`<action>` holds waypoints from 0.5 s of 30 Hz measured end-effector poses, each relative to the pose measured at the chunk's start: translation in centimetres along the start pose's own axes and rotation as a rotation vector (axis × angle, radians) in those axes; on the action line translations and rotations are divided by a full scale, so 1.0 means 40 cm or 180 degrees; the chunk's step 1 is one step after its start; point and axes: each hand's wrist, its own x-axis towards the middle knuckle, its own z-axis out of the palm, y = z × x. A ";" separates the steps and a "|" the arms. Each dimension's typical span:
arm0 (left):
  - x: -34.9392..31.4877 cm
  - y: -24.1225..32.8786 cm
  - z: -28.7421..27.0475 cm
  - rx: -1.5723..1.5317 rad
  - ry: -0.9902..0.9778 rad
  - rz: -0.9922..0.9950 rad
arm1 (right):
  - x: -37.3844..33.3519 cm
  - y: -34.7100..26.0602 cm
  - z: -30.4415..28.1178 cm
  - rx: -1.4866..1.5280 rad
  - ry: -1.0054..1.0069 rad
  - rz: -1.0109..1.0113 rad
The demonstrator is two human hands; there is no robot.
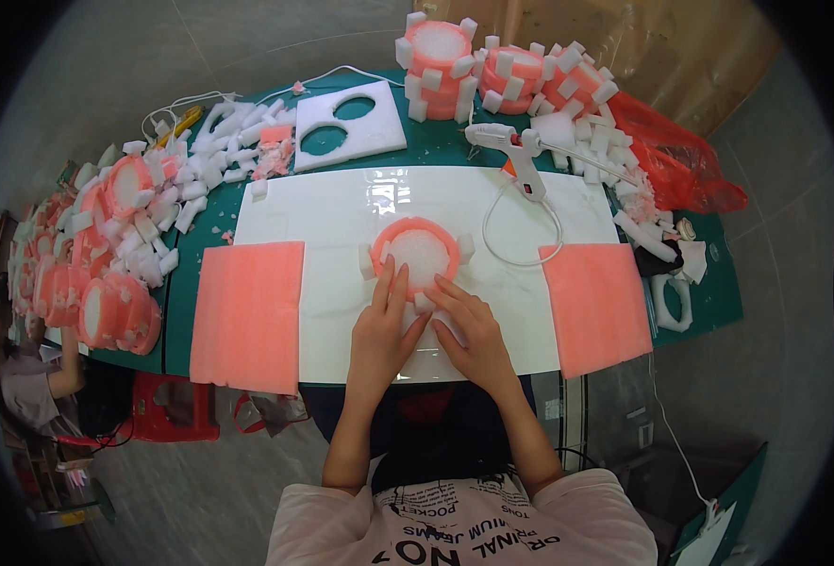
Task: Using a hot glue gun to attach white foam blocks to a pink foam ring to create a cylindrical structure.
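A round pink foam ring point(415, 226) with a white foam disc point(421, 253) inside lies on the white board in front of me. Small white foam blocks stick out from its left side, its right side point(466, 247) and its near edge point(424, 302). My left hand point(381, 321) rests its stretched fingers on the ring's near left rim. On the other side, my right hand point(472, 325) has its fingers extended to the near right rim, touching beside the near block. Both thumbs point inward below that block.
Pink foam sheets lie left point(247, 316) and right point(598, 309) on the glossy board point(332, 222). A white glue gun point(521, 156) with a looped cable is at back right. Finished-looking ring stacks point(439, 71), foam scraps point(238, 132) and a holed white slab point(379, 141) surround the board. Another person sits far left.
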 end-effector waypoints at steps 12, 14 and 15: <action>0.000 0.004 0.000 0.0027 -0.0040 -0.0051 | 0.000 -0.001 -0.001 0.0029 -0.0027 0.0070; 0.000 0.003 0.000 0.0032 -0.0043 -0.0050 | 0.000 -0.001 -0.001 0.0024 -0.0030 0.0072; 0.000 0.002 0.001 0.0033 -0.0026 -0.0023 | 0.000 -0.001 -0.001 0.0029 -0.0029 0.0077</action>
